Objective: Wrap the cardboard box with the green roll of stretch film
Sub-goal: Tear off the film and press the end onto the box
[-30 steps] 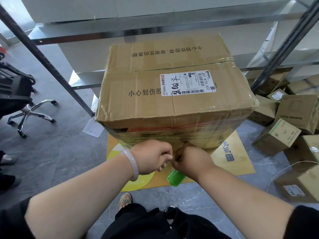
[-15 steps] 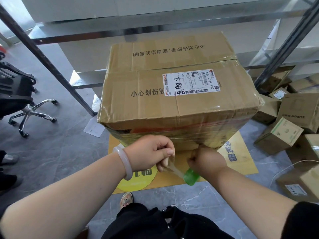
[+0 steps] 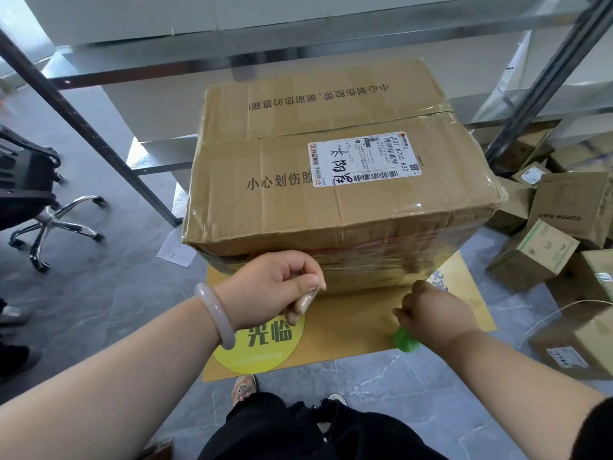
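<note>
A large cardboard box [image 3: 331,180] with a white shipping label stands on a yellow floor mat [image 3: 358,330]. Clear stretch film clings to its lower front side. My left hand [image 3: 278,287], with a pale bracelet on the wrist, pinches the loose end of the film in front of the box's lower left. My right hand [image 3: 434,310] is closed around the green roll of stretch film [image 3: 405,340], low near the box's front right corner. Only the green end of the roll shows below the fist. A stretch of clear film spans between the two hands.
Several smaller cardboard boxes [image 3: 537,254] lie piled on the floor to the right. Metal shelving posts [image 3: 83,124] rise behind and beside the box. An office chair [image 3: 36,197] stands at the left. A white paper sheet [image 3: 177,254] lies on the grey floor. My feet are just below.
My right hand has carried the green roll to the right, away from my left hand, drawing film out between them. My left hand has stayed by the box's lower left front.
</note>
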The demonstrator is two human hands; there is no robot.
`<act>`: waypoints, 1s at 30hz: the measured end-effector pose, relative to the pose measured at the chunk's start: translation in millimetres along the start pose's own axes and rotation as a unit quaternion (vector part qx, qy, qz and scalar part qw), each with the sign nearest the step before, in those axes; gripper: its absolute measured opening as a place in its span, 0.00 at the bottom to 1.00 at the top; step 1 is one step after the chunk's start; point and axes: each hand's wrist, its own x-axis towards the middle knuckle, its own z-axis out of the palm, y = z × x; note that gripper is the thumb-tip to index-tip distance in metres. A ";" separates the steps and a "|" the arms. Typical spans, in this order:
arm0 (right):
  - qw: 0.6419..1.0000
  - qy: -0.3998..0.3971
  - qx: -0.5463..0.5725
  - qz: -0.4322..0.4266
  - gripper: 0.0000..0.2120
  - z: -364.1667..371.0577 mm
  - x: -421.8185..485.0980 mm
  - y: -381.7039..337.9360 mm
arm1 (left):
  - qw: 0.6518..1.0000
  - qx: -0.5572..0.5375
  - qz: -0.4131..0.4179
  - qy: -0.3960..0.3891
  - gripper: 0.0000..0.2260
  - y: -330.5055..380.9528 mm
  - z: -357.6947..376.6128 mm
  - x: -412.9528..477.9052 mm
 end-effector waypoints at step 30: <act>0.931 0.104 0.324 -0.134 0.32 -18.5 -35.0 -70.8 | 0.971 0.236 0.008 0.025 0.07 1.7 18.5 16.7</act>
